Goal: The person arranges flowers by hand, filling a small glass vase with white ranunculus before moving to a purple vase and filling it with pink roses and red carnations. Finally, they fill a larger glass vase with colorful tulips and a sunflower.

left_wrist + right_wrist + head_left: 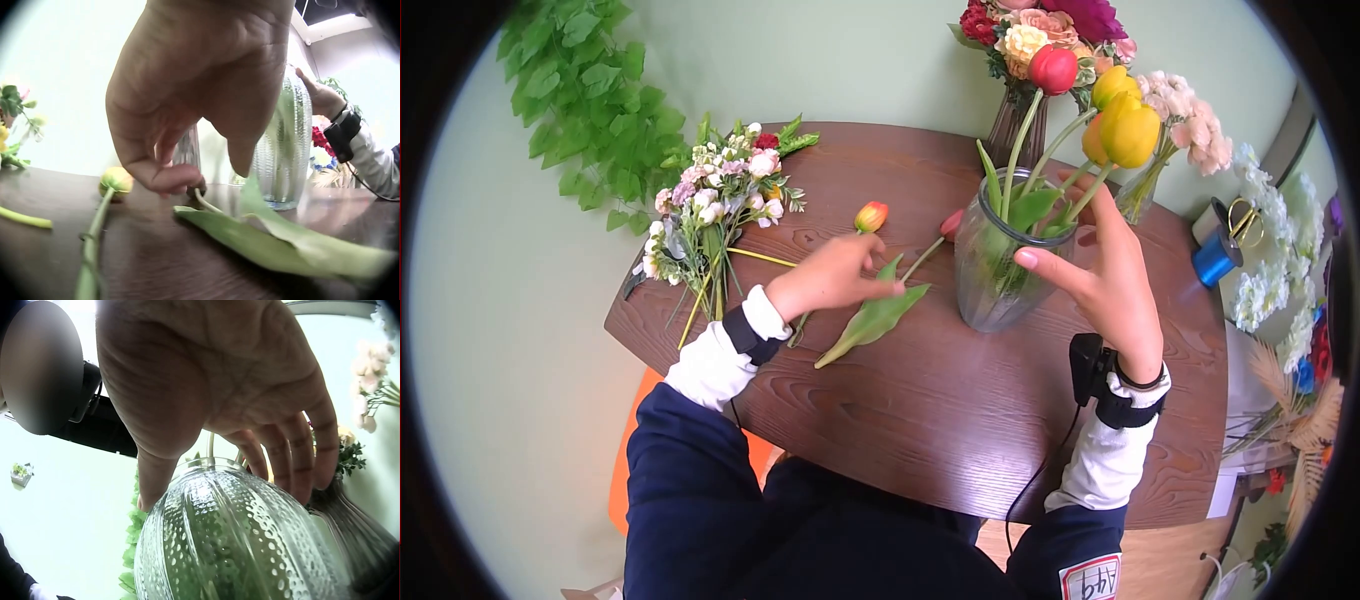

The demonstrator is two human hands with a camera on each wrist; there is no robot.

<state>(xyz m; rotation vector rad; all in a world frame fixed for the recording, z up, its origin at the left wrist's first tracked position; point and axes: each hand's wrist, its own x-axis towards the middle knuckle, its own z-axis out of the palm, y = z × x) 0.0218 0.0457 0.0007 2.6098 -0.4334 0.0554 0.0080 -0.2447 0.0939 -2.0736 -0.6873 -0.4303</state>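
My left hand point(832, 275) hovers low over a red tulip point(951, 225) lying with broad green leaves point(874, 322). In the left wrist view, its fingers bend loosely beside the leaves point(250, 240), with the thumb apart and nothing gripped. An orange-yellow tulip point(871, 216) lies beyond that hand. A ribbed glass vase point(990, 285) stands upright, holding a red tulip point(1053, 70) and several yellow tulips point(1130, 131). My right hand point(1115, 280) spans the vase's mouth, thumb on the near side and fingers behind; whether it presses the glass, I cannot tell.
A mixed flower bunch point(718, 195) lies at the table's left, below hanging green leaves point(590, 100). Behind the glass vase stands a dark vase point(1015, 130) of flowers, with pale pink flowers point(1195, 130) beside it. A blue spool point(1215, 260) and scissors point(1246, 222) are at the right edge.
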